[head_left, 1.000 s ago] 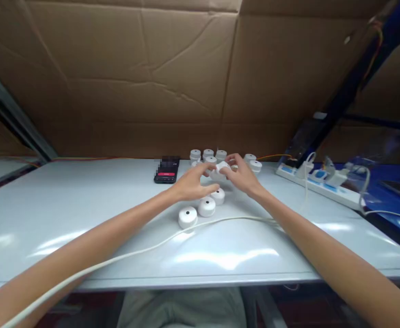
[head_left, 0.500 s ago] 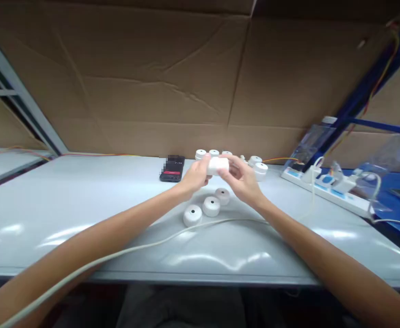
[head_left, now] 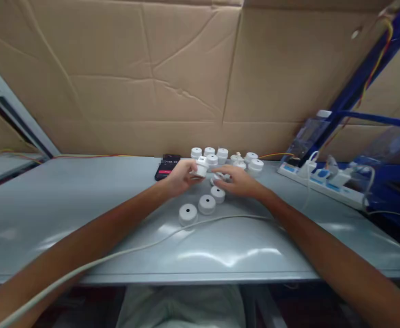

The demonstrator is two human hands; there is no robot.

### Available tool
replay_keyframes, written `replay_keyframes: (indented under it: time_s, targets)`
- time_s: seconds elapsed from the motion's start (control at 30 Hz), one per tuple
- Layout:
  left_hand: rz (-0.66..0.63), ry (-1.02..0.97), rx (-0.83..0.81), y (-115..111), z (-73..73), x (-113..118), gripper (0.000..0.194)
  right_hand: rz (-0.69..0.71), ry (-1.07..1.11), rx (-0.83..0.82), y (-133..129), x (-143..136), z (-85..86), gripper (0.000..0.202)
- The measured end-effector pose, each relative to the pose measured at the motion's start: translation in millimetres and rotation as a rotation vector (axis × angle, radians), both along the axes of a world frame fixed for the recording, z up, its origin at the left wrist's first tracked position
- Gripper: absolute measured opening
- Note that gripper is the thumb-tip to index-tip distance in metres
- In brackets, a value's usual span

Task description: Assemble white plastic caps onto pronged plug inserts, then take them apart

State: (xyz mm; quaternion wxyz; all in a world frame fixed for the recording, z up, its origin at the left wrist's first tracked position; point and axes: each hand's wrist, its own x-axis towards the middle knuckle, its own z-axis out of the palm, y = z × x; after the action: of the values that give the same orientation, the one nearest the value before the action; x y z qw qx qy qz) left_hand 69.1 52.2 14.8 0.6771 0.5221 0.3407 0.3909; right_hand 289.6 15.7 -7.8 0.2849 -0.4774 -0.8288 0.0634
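Note:
My left hand (head_left: 182,175) is closed around a white round housing (head_left: 200,167), tilted and held just above the table. My right hand (head_left: 237,180) is down to its right, thumb and fingers curled about another small white piece (head_left: 215,177) at table level; the fingers partly cover it. From there a line of white round caps runs toward me: one cap (head_left: 217,194) close below the right hand, a second (head_left: 207,205), and a third (head_left: 188,214) nearest me. Each has a small dark hole in its top.
Several more white housings (head_left: 222,154) stand near the cardboard wall (head_left: 145,91). A phone (head_left: 166,167) lies left of my left hand. One pale cable (head_left: 159,241) crosses the table (head_left: 84,182) in front. At right are a power strip (head_left: 326,184) and a blue frame post (head_left: 357,82).
My hands have moved apart. The left keeps a white housing and has shifted slightly left; the right has let go of it and lowered to a white piece behind the row. The view has shifted slightly.

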Motion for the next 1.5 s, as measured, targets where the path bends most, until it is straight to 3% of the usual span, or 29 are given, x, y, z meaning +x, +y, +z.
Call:
replay_keyframes:
  time_s: [0.13, 0.27, 0.33, 0.43, 0.63, 0.73, 0.83, 1.07, 1.27, 1.4, 1.5]
  targets:
    - [0.011, 0.156, 0.147, -0.3, -10.2, -0.5, 0.025, -0.075, 0.070, -0.093, 1.3, -2.2, -3.7, 0.038]
    - [0.082, 0.670, 0.778, 0.5, -23.6, -5.8, 0.047, -0.107, 0.081, -0.010, 5.1, -2.2, -7.1, 0.039]
    - [0.064, 0.853, 0.972, -0.5, -26.7, -7.3, 0.054, -0.094, 0.064, 0.053, 8.3, -1.4, -8.7, 0.045]
    - [0.095, 0.951, 1.034, -4.1, -24.9, -5.9, 0.055, -0.103, 0.004, 0.148, 14.4, 0.5, -9.8, 0.052]
    - [0.245, 1.187, 1.246, -13.3, -18.8, 0.0, 0.031, -0.193, -0.121, 0.171, 21.1, 7.7, -7.2, 0.042]
    - [0.173, 1.151, 1.286, -12.2, -19.6, 3.5, 0.030, -0.321, -0.090, 0.215, 21.4, 11.2, -3.4, 0.027]
    - [0.110, 1.141, 1.310, -5.7, -17.7, 10.8, 0.029, -0.366, -0.075, 0.208, 22.4, 13.8, -3.1, 0.028]
    - [0.105, 1.268, 1.368, 13.6, -6.3, 35.0, 0.026, -0.295, -0.134, 0.137, 25.6, 23.2, -8.8, 0.031]
    - [0.092, 1.295, 1.365, 24.7, -2.9, 47.9, 0.027, -0.220, -0.161, 0.077, 15.4, 26.2, 9.5, 0.031]
    - [0.112, 1.232, 1.339, 26.2, 0.4, 47.8, 0.034, -0.331, 0.068, 0.125, 11.3, 25.3, 22.1, 0.029]
    - [0.037, 1.002, 1.290, 23.5, 6.2, 45.4, 0.045, -0.305, 0.401, 0.042, 11.4, 19.6, 25.8, 0.023]
